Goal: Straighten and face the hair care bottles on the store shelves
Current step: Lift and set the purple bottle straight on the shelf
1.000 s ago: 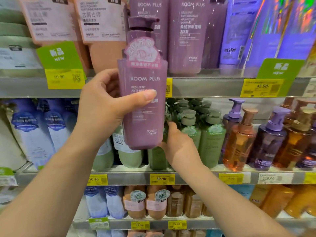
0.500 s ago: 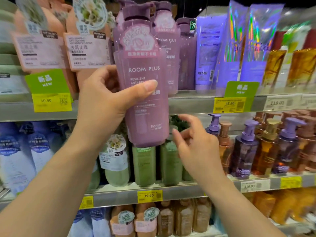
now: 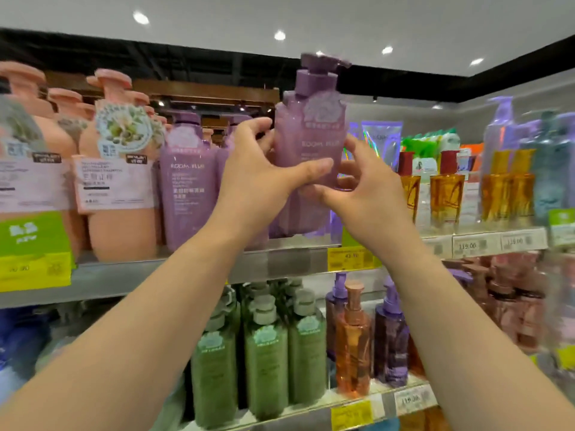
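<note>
Both hands grip the purple Room Plus pump bottle point(image 3: 311, 141): left hand point(image 3: 261, 175) wraps its side, right hand point(image 3: 364, 194) seemingly cups underneath; label blurred.

I see a pale ceiling point(image 3: 311, 14) with small round spotlights point(image 3: 140, 17) toward twelve o'clock, a black band point(image 3: 435, 85) beneath it, and dark wooden panelling point(image 3: 205, 94) behind the shelving.

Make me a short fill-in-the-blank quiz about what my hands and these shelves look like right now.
1. Both the left hand and right hand hold a ____ pump bottle.
2. The bottles under it on the lower shelf are ____.
3. The peach bottles stand to the held bottle's ____.

Missing words: purple; green; left
</note>
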{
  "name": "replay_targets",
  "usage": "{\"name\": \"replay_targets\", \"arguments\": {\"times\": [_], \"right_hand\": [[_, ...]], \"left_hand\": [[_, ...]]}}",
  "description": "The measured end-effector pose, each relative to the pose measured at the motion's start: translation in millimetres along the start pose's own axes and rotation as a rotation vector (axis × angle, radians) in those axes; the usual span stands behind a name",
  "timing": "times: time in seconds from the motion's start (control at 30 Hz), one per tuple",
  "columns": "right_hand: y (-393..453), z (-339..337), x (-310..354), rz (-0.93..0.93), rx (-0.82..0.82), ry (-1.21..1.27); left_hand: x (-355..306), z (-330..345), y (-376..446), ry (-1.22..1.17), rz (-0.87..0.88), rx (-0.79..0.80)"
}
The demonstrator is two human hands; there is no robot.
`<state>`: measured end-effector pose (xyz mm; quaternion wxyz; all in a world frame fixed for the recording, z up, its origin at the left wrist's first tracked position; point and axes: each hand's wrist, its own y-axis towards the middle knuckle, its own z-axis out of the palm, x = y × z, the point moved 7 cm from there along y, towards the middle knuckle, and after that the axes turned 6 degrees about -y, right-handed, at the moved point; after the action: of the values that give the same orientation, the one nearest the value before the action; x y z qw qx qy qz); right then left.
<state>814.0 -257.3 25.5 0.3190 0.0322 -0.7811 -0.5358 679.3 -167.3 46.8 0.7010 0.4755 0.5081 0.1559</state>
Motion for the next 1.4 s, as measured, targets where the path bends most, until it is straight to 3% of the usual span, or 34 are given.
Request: {"name": "replay_targets", "arguments": {"times": [0.4,0.9,1.17,1.23,1.3,1.4], "right_hand": [[5.8,32.7,-51.3,0.119,-0.001,-0.040],[17.8,50.7,-54.3,0.091,0.205,-0.354],[11.1,54.4,-50.9,0.081,0.258,-0.529],[6.9,49.1,-44.6,0.028,0.172,-0.569],[-5.6,38.6,-32.7,-0.085,-0.017,-0.565],[-50.6,27.6,-15.8,-0.251,-0.261,-0.362]], "left_hand": [[7.5,-1.4,19.4,1.018,0.085,0.076],[3.6,-15.2,-14.3,0.982,0.410,-0.115],[-3.8,-66.4,-71.4,0.939,0.249,-0.163],[-2.6,-81.5,-87.3,0.932,0.173,-0.162],[1.9,-97.7,-103.5,0.962,0.097,-0.136],[16.5,-127.8,-129.3,1.054,-0.081,-0.069]]}}
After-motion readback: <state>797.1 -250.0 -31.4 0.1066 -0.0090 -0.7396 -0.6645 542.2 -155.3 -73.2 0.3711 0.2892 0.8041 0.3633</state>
